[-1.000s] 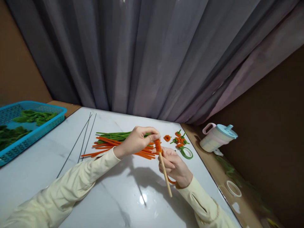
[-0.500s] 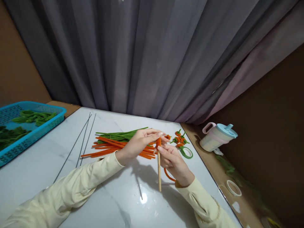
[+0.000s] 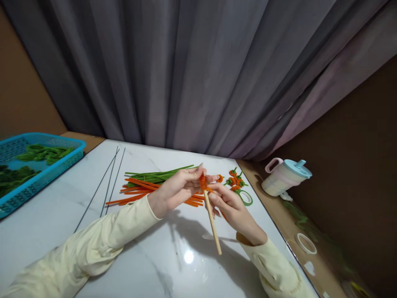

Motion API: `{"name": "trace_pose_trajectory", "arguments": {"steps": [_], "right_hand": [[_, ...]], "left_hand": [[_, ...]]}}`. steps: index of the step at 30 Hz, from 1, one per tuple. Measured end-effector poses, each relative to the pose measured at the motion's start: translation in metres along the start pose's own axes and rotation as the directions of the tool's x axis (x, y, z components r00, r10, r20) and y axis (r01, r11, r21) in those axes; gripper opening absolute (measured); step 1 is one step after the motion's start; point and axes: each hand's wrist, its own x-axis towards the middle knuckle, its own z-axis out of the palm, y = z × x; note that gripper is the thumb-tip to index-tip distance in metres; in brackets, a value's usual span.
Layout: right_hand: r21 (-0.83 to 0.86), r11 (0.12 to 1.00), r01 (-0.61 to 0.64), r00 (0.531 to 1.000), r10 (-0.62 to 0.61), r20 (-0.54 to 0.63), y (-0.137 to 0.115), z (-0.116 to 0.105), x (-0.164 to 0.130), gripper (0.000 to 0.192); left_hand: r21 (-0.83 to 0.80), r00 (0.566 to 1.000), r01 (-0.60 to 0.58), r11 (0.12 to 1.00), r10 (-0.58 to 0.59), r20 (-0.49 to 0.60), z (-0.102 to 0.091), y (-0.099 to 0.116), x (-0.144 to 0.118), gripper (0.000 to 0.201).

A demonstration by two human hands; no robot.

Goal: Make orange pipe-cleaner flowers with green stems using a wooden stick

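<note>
I see my left hand (image 3: 175, 191) pinching the orange pipe cleaner (image 3: 203, 182) where it coils around the top of a wooden stick (image 3: 212, 222). My right hand (image 3: 231, 207) grips the same stick just below the coil, fingers closed on it, and the stick slants down towards me over the white table (image 3: 56, 215). Just behind my left hand lies a pile of orange and green pipe cleaners (image 3: 149, 184). Beyond my right hand sit small orange flowers (image 3: 235, 179) and a green tape roll (image 3: 246, 198). Whether the coil's loose end runs under my right palm, I cannot tell.
</note>
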Motion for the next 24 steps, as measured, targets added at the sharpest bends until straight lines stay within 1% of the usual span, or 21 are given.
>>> {"name": "trace_pose_trajectory", "arguments": {"steps": [1, 2, 4, 5, 6, 7, 8, 10, 11, 13, 14, 15, 16, 18, 20, 22, 24], "right_hand": [[-0.147, 0.987, 0.059, 0.998, -0.062, -0.014, -0.003, -0.002, -0.001, 0.020], [-0.291, 0.949, 0.117, 0.991, -0.132, -0.033, -0.005, -0.004, -0.002, 0.018], [-0.511, 0.839, 0.187, 0.963, -0.260, -0.074, -0.007, -0.006, -0.002, 0.018], [-0.572, 0.796, 0.200, 0.946, -0.308, -0.097, -0.007, -0.005, -0.002, 0.019], [-0.604, 0.772, 0.201, 0.935, -0.336, -0.118, -0.005, -0.003, -0.001, 0.020], [-0.612, 0.767, 0.193, 0.928, -0.345, -0.139, -0.003, -0.001, 0.000, 0.021], [-0.600, 0.780, 0.177, 0.925, -0.339, -0.168, 0.000, 0.003, 0.001, 0.022], [-0.511, 0.850, 0.128, 0.929, -0.283, -0.239, 0.006, 0.011, 0.002, 0.027], [-0.428, 0.899, 0.097, 0.935, -0.230, -0.271, 0.009, 0.016, 0.003, 0.031], [-0.171, 0.985, 0.036, 0.949, -0.087, -0.301, 0.013, 0.025, 0.004, 0.037], [-0.007, 1.000, 0.008, 0.956, -0.009, -0.293, 0.015, 0.030, 0.004, 0.039], [0.156, 0.987, -0.027, 0.963, 0.068, -0.261, 0.015, 0.034, 0.004, 0.041], [0.302, 0.951, -0.069, 0.968, 0.137, -0.208, 0.015, 0.038, 0.004, 0.043], [0.510, 0.846, -0.154, 0.970, 0.227, -0.084, 0.014, 0.043, 0.003, 0.047], [0.630, 0.749, -0.206, 0.964, 0.265, 0.000, 0.012, 0.047, 0.002, 0.046], [0.706, 0.680, -0.198, 0.964, 0.264, 0.016, 0.011, 0.050, 0.001, 0.041], [0.743, 0.644, -0.183, 0.966, 0.258, 0.014, 0.011, 0.052, 0.000, 0.039]], "left_hand": [[-0.041, 1.000, 0.015, 0.999, -0.015, -0.015, 0.000, 0.001, 0.000, 0.023], [-0.076, 0.999, 0.028, 0.997, -0.030, -0.028, 0.001, 0.002, -0.001, 0.025], [-0.136, 0.997, 0.048, 0.990, -0.056, -0.053, 0.003, 0.002, -0.002, 0.029], [-0.162, 0.996, 0.050, 0.986, -0.061, -0.067, 0.005, 0.001, -0.002, 0.030], [-0.183, 0.995, 0.044, 0.982, -0.060, -0.083, 0.006, 0.000, -0.002, 0.030], [-0.197, 0.994, 0.029, 0.980, -0.050, -0.100, 0.007, -0.001, -0.002, 0.029], [-0.201, 0.992, 0.008, 0.979, -0.032, -0.118, 0.008, -0.002, -0.002, 0.028], [-0.179, 0.989, -0.035, 0.983, 0.008, -0.150, 0.010, -0.004, -0.003, 0.026], [-0.155, 0.986, -0.052, 0.986, 0.026, -0.165, 0.010, -0.005, -0.003, 0.025], [-0.098, 0.980, -0.086, 0.991, 0.067, -0.187, 0.010, -0.007, -0.005, 0.026], [-0.066, 0.978, -0.103, 0.992, 0.089, -0.186, 0.010, -0.008, -0.006, 0.026], [-0.036, 0.978, -0.119, 0.992, 0.111, -0.174, 0.010, -0.008, -0.007, 0.026], [-0.008, 0.980, -0.133, 0.991, 0.131, -0.152, 0.009, -0.008, -0.008, 0.026], [0.041, 0.984, -0.151, 0.988, 0.154, -0.087, 0.009, -0.008, -0.011, 0.024], [0.075, 0.984, -0.173, 0.982, 0.175, -0.025, 0.009, -0.007, -0.014, 0.021], [0.110, 0.979, -0.205, 0.973, 0.204, 0.024, 0.011, -0.006, -0.016, 0.020], [0.169, 0.974, -0.227, 0.959, 0.220, 0.057, 0.014, -0.006, -0.018, 0.022]]}}
